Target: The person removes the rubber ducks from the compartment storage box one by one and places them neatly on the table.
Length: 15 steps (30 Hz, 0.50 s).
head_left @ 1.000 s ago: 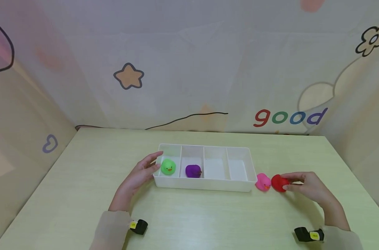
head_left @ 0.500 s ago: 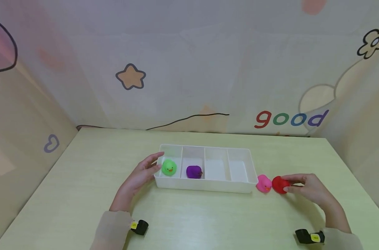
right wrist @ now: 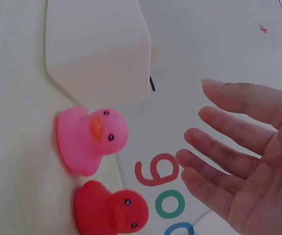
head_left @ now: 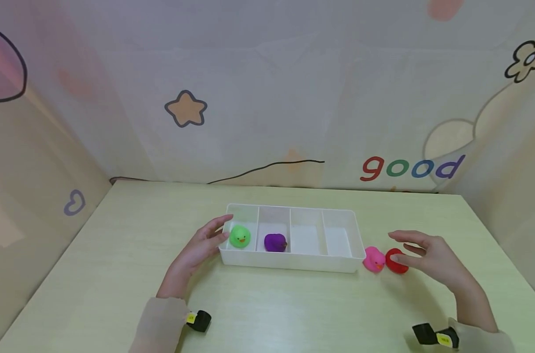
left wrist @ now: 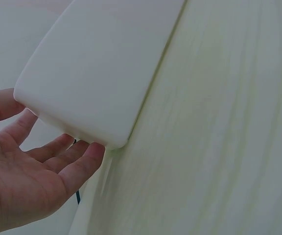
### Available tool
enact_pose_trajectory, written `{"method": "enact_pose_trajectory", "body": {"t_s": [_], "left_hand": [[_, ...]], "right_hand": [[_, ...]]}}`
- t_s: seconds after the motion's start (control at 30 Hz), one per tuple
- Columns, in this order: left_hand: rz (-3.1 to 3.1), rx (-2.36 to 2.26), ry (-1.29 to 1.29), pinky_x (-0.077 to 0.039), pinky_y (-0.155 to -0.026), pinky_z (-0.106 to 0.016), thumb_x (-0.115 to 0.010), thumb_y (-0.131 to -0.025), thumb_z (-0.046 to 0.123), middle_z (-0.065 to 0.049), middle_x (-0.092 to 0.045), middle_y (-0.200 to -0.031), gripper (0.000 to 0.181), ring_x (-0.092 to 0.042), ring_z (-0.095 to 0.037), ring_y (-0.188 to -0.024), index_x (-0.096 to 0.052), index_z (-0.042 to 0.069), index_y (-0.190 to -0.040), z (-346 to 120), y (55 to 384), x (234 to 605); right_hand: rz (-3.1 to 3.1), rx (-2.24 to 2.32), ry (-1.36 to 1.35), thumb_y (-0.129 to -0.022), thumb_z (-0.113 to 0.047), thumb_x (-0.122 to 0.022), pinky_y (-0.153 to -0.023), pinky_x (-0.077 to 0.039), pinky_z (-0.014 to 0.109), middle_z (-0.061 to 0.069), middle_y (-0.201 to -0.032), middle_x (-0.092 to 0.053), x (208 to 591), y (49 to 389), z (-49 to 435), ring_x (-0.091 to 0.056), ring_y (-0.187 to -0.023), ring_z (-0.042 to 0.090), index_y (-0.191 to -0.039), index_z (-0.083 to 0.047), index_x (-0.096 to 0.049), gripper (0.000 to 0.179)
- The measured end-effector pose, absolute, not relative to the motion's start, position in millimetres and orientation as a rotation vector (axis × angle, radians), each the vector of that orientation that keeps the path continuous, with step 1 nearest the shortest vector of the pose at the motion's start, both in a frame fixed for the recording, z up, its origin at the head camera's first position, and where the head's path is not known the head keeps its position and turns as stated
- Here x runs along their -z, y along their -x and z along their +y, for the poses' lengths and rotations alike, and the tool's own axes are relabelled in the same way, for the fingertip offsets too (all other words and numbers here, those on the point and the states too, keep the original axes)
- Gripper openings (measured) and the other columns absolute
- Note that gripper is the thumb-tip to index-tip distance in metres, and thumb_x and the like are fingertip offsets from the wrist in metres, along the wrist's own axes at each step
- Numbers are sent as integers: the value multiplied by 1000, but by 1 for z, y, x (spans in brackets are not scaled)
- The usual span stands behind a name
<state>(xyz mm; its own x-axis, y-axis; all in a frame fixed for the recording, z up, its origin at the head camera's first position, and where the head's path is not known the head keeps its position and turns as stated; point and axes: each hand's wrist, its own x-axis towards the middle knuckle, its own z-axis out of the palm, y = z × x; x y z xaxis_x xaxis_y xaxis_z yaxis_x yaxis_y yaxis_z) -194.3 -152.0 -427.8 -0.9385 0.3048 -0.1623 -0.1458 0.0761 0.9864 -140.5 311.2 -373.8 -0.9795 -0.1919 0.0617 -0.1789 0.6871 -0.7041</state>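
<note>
My left hand point(head_left: 204, 241) rests at the left end of a white divided tray point(head_left: 289, 263). In the left wrist view its extended fingers point(left wrist: 84, 166) touch the tray's end wall. A green rubber duck point(head_left: 239, 237) sits in the leftmost compartment, and a purple rubber duck point(head_left: 275, 242) is in the one beside it. A pink rubber duck point(right wrist: 80, 139) stands on the table by the tray's right end. Close beside it is a red rubber duck point(right wrist: 109, 210). My right hand point(head_left: 432, 255), fingers spread and holding nothing, hovers just over the red duck, partly covering it in the head view.
The pale wooden table point(head_left: 294, 309) meets a printed cloth backdrop point(head_left: 267, 108) at its far edge. Cloth also hangs on both sides. Black wrist cameras point(head_left: 200, 321) are strapped over the sleeves. The tray's two right compartments hold nothing.
My right hand has let go of the red duck, its fingers spreading and lifting off. The red duck stays beside the pink one. The left hand keeps its place at the tray.
</note>
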Motion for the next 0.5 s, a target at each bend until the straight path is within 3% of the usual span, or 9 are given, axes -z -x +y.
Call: {"method": "enact_pose_trajectory", "body": {"t_s": [0.3, 0.5], "left_hand": [[2025, -1940, -185, -33, -100, -49, -47, -95, 14, -10, -26, -147, 44, -31, -30, -130, -38, 20, -138, -151, 194, 430], [2025, -1933, -195, -34, -100, -47, -47, -95, 15, -11, -27, -146, 46, -35, -30, -127, -36, 18, -139, -153, 194, 430]], "right_hand": [[2801, 1364, 472, -81, -12, -69, -81, -43, 12, 20, -119, -55, 359, 143, 271, -52, -101, -4, -119, 3, -56, 43], [2721, 1464, 608, -80, -7, -69, -84, -43, 13, 20, -118, -55, 358, 152, 245, -53, -100, -3, -117, 4, -57, 40]]}}
